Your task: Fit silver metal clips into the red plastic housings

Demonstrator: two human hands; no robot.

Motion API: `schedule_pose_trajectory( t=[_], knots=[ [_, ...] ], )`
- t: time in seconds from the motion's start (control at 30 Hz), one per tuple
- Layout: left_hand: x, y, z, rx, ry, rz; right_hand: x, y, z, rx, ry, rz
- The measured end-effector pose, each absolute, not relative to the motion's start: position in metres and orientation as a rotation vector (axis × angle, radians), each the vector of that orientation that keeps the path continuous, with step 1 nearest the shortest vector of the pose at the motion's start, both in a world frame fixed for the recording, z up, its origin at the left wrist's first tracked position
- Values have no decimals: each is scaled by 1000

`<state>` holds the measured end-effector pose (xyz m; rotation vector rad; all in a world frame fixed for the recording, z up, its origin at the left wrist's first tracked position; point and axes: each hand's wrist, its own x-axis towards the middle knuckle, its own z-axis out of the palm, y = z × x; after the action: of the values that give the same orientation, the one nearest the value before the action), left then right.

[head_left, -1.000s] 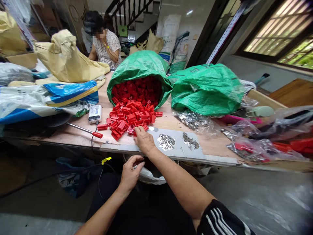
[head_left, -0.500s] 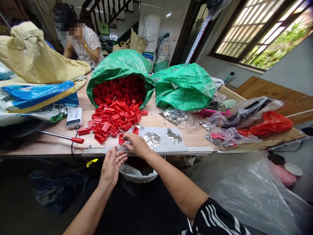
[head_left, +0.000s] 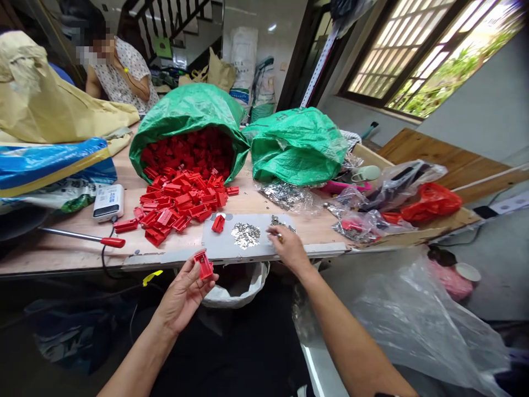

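Observation:
A small red plastic case (head_left: 204, 265) with an open hollow side is held upright between the thumb and fingers of my left hand (head_left: 185, 292), just in front of the table edge. My right hand (head_left: 289, 249) reaches to the right-hand pile of small metal pieces (head_left: 285, 222), its fingers pinched together; what is between them is too small to make out. To its left, a flat pile of shiny metal pieces (head_left: 246, 235) lies on the grey board (head_left: 215, 248). Another red case (head_left: 219, 223) rests on the board's left part.
Red cases (head_left: 177, 204) spill from a green sack (head_left: 188, 105). A second green bag (head_left: 297, 146) stands beside it. At left lie a red-handled metal rod (head_left: 82, 236) and a white power bank (head_left: 108, 202). A white-lined bin (head_left: 235, 298) sits below the edge. A person (head_left: 124, 71) sits across the table.
My left hand has taken the red case and lifted it off the board. My right hand has moved right, from that case to the right-hand metal pile. The view has shifted slightly.

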<state>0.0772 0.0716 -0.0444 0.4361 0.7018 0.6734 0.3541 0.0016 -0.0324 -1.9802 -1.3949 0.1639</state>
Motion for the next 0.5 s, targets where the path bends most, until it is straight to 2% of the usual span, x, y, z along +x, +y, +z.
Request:
schedule_pose_trajectory(
  t=[0.13, 0.5],
  knots=[
    [84, 64, -39, 391, 694, 634, 402, -14, -39, -2306, -1322, 23],
    [85, 56, -33, 397, 686, 585, 404, -17, -40, -2407, -1363, 2]
  ],
)
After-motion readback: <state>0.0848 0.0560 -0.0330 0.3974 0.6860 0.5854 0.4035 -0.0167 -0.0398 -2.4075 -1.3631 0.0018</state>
